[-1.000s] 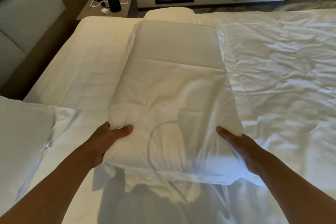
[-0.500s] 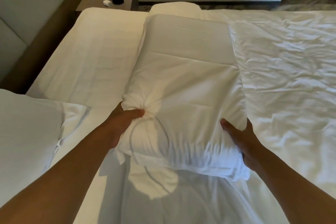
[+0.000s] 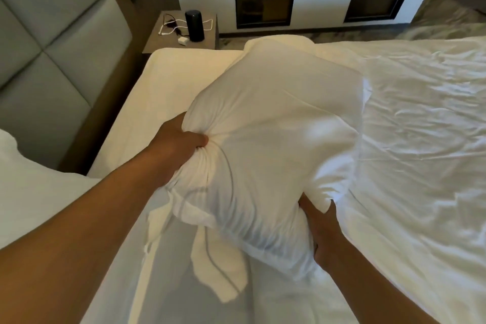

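Observation:
A white pillow (image 3: pixel 276 139) in its loose case is raised above the bed (image 3: pixel 168 92), tilted with its far end up. My left hand (image 3: pixel 178 144) grips a bunched fold of the case at the pillow's left edge. My right hand (image 3: pixel 319 229) holds the pillow's lower right corner from beneath, with its fingers curled into the fabric and partly hidden. Loose ends of the case hang below the pillow near me.
A second white pillow (image 3: pixel 29 192) lies at the near left. A crumpled white duvet (image 3: pixel 420 139) covers the right half of the bed. At the back left, a nightstand (image 3: pixel 207 42) carries a black cylinder (image 3: pixel 195 25) and cables. A padded headboard (image 3: pixel 52 60) runs along the left.
Both hands have lifted the pillow off the bed and tilted its far end up. The left hand's grip has bunched the case more tightly. The view has moved forward.

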